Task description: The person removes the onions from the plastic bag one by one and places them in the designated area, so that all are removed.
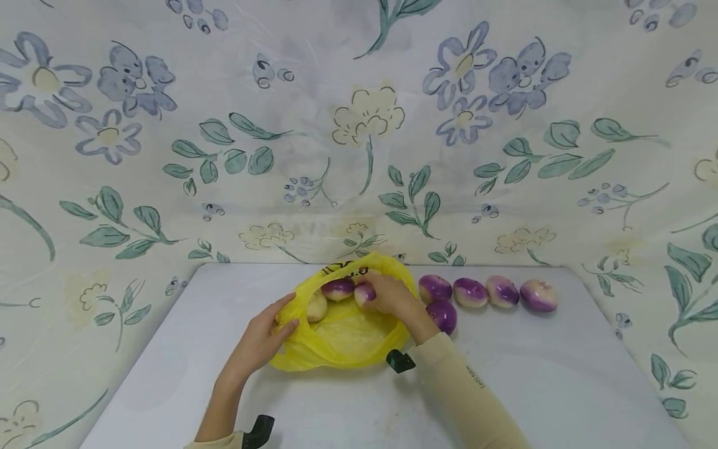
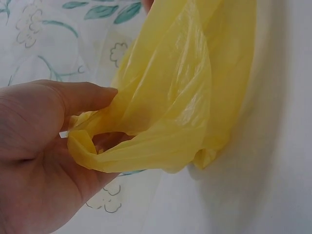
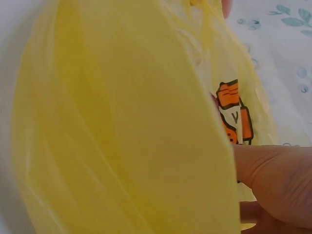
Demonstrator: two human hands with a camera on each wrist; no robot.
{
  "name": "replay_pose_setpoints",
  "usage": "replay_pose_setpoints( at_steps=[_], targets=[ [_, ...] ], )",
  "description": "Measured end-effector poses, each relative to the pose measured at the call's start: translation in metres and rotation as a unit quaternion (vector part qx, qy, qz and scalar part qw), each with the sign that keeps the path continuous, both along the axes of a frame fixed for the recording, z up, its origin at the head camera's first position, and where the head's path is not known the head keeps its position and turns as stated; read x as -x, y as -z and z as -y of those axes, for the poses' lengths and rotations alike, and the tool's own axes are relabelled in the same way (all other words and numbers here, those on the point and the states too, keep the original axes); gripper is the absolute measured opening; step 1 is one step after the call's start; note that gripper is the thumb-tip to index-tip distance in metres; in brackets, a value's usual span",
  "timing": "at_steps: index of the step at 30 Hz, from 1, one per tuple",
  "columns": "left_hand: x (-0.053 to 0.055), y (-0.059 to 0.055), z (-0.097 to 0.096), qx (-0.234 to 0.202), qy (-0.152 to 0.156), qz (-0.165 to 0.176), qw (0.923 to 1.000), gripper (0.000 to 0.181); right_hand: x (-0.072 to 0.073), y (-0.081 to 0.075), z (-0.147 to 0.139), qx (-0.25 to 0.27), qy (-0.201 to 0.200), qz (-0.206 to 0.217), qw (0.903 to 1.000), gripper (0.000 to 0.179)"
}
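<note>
A yellow plastic bag (image 1: pixel 348 340) lies on the white table with its mouth spread towards me. My left hand (image 1: pixel 259 340) holds the left rim of the bag between thumb and fingers. In the left wrist view, a loop of the bag (image 2: pixel 141 158) hangs by that hand. Inside the bag, my right hand (image 1: pixel 389 298) grips a purple and white turnip (image 1: pixel 364 294). Beside it in the bag are a purple turnip (image 1: pixel 338 289) and a pale one (image 1: pixel 316 307). The right wrist view shows the bag's side (image 3: pixel 122 122) hiding the right fingertips.
To the right of the bag, several purple and white turnips stand in a row, ending with one (image 1: pixel 539 295) at the right. Another turnip (image 1: pixel 442 317) sits in front, close to the right forearm. A floral cloth (image 1: pixel 314 156) hangs behind the white table (image 1: pixel 550 374).
</note>
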State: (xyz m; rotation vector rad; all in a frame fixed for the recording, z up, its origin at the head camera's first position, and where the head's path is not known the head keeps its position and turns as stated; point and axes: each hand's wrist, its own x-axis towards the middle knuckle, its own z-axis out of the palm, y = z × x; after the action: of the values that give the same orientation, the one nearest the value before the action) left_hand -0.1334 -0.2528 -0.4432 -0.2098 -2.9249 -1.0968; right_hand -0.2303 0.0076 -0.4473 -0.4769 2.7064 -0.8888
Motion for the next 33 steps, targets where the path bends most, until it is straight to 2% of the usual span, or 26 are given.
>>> replay_pose_setpoints(
  at_steps=[10, 18, 33],
  targets=[
    [0.002, -0.002, -0.002, 0.003, -0.001, -0.003, 1.0, 0.055, 0.003, 0.005, -0.004, -0.012, -0.009, -0.009, 0.9998, 0.059],
    [0.001, -0.002, -0.004, 0.0, -0.003, 0.002, 1.0, 0.055, 0.001, 0.003, -0.006, -0.009, -0.026, -0.033, 0.9991, 0.059],
    [0.002, 0.001, -0.006, 0.007, -0.005, 0.008, 0.9999, 0.055, -0.014, -0.015, -0.015, 0.004, -0.028, -0.068, 0.9973, 0.061]
  ],
)
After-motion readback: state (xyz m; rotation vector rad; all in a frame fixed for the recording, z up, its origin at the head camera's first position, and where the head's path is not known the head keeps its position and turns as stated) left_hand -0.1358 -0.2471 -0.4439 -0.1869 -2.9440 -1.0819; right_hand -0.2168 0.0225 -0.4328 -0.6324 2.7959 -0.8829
